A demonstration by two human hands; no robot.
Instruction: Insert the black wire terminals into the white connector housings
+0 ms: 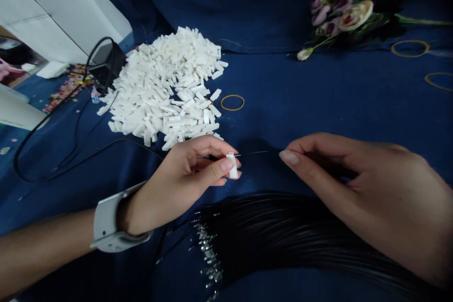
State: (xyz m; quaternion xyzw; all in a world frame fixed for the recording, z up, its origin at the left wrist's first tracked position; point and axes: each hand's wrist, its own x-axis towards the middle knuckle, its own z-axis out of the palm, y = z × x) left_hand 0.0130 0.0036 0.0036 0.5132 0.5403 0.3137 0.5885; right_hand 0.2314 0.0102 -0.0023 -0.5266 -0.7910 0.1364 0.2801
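Note:
Thumb and fingers of my left hand (203, 163) pinch a small white rectangular piece (232, 166). A thin dark strand with a shiny tip (238, 155) pokes out beside it, and a fine pale line runs on to the right, fading before my other hand. My right hand (361, 188) is closed in a pinch, thumb against forefinger; what it holds, if anything, is too fine to make out. Below both hands lies a thick bundle of long black strands (269, 236), with silvery tips (210, 255) gathered at its left end.
A large heap of similar white pieces (166, 80) lies behind my left hand. Near it are a yellow rubber band (232, 102) and a black cable (26, 141) with a black box (108, 63). Artificial flowers (339, 19) lie at the back right on the blue cloth (318, 89).

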